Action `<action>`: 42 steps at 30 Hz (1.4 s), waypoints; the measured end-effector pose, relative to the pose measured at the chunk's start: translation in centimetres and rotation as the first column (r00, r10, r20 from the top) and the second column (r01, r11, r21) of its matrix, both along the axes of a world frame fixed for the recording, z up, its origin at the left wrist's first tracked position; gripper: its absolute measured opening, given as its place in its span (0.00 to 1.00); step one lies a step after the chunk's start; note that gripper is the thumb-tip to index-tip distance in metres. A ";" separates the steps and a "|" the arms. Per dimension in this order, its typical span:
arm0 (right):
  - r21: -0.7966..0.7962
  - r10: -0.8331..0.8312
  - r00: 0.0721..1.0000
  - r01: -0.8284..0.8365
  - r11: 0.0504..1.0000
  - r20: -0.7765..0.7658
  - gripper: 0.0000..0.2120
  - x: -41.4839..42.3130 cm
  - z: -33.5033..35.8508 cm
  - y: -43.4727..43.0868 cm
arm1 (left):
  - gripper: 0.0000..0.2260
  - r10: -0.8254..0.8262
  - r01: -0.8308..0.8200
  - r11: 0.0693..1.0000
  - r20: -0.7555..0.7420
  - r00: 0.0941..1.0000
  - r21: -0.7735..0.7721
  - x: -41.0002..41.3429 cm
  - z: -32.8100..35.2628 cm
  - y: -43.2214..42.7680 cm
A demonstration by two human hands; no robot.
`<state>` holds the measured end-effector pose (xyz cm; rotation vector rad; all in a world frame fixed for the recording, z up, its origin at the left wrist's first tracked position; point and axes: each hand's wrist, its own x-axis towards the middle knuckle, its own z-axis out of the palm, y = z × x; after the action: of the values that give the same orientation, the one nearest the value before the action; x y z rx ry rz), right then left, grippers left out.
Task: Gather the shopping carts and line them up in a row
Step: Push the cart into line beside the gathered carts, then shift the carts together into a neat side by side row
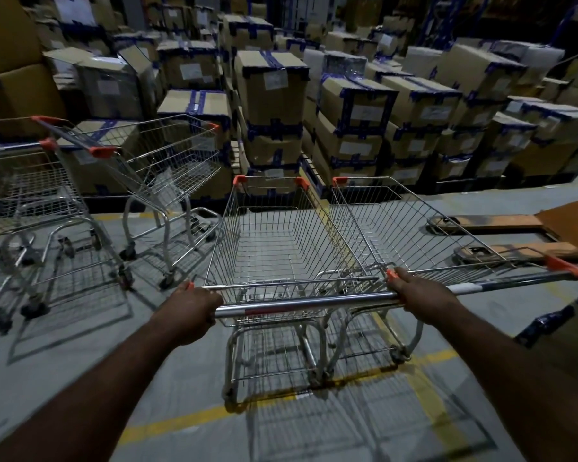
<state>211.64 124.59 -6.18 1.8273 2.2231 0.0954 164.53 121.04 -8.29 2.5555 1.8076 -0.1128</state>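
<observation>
Both hands, left grip [189, 305] and right grip [417, 291], clasp the middle cart's handle bar [307, 303]; taped cartons [271, 91] block ahead, a second cart [414, 235] touches right, two carts [167, 168] stand left.

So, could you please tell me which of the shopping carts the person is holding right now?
The centre cart: the left hand and right hand each grip its handle bar. The right cart and two left carts stand untouched.
</observation>
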 end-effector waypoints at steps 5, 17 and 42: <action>-0.011 -0.014 0.999 0.015 1.000 0.037 0.27 0.4 -0.4 0.7 | 0.08 0.009 -0.009 1.000 -0.008 1.000 0.002 0.1 0.0 0.1; -0.171 0.063 0.996 -0.072 0.983 -0.055 0.51 -3.6 2.3 1.5 | 0.30 0.068 -0.041 0.985 0.158 0.985 -0.168 1.1 1.6 0.6; -0.051 0.331 0.814 -0.402 0.914 -0.477 0.29 -42.5 4.9 15.6 | 0.19 0.307 -0.277 0.951 0.309 0.900 -0.137 -16.0 7.1 12.3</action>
<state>169.10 140.20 -1.24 1.4205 2.7976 -0.4740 148.55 133.35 -1.18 2.0596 1.9672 0.2160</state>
